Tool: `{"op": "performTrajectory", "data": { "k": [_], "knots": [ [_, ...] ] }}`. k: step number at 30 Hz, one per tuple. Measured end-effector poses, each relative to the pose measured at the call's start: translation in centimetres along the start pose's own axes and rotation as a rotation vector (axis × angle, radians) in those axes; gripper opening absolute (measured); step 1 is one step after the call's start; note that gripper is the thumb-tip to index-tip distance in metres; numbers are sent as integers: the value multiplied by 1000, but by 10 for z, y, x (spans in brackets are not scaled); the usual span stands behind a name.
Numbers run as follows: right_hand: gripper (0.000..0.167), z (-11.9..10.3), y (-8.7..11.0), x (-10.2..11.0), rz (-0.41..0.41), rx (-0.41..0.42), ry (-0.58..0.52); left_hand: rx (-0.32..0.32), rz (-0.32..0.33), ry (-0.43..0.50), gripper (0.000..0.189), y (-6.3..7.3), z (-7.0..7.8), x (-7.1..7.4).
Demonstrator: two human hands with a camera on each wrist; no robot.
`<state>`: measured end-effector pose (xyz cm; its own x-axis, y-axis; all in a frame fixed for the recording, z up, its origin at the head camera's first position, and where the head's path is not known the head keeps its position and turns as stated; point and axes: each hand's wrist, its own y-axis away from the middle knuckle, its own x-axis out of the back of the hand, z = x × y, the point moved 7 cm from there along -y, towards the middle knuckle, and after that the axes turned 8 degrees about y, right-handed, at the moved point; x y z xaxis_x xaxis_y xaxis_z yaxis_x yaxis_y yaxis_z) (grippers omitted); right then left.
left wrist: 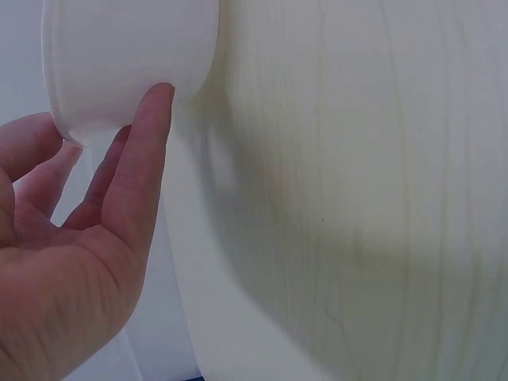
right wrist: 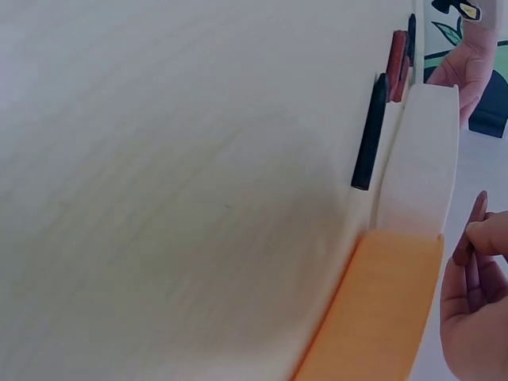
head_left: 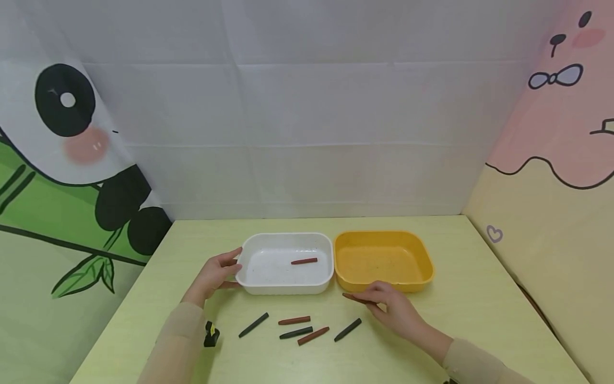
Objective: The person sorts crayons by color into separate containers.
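Observation:
At the left end of the white tray (head_left: 288,289), my left hand (head_left: 213,274) holds the rim and outer wall between thumb and fingers. The left wrist view shows the thumb along the tray's wall (left wrist: 131,55). My right hand (head_left: 390,309) pinches a reddish-brown crayon (head_left: 352,297) in front of the yellow tray (head_left: 384,237); its pointed end sticks out to the left. The right wrist view has this crayon (right wrist: 474,230) between thumb and fingers, above the tray rims. One reddish-brown crayon (head_left: 304,261) lies inside the white tray.
On the table before the trays lie reddish-brown crayons (head_left: 295,320) (head_left: 314,336) and dark crayons (head_left: 253,325) (head_left: 296,333) (head_left: 347,330). The two trays stand side by side. A pale cloth wall (head_left: 312,176) rises behind the table, with printed panels at both sides.

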<state>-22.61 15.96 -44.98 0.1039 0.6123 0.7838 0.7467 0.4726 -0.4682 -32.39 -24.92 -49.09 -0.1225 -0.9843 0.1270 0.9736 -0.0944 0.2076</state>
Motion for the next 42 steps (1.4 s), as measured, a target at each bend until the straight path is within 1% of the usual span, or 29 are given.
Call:
{"op": "performTrajectory", "data": {
  "k": [6,10,20,28,35,39,42],
  "knots": [
    [41,-4,-15,2,38,55,18,3,-3,-8,58,1,0,0],
    [43,-5,-27,3,47,72,20,10,-3,-10,59,1,0,0],
    [36,-6,-56,1,62,17,54,5,-4,-14,59,1,0,1],
    [36,-11,-74,-8,67,38,47,15,18,-19,58,-1,-1,4],
    [35,-19,-90,-13,81,48,19,14,17,-27,58,-1,-2,4],
    [34,-20,-99,-18,54,15,9,21,18,-30,58,-1,-2,4],
    [33,-19,-105,-23,27,-29,-1,24,18,-28,58,-1,-2,5]
  ]
}}
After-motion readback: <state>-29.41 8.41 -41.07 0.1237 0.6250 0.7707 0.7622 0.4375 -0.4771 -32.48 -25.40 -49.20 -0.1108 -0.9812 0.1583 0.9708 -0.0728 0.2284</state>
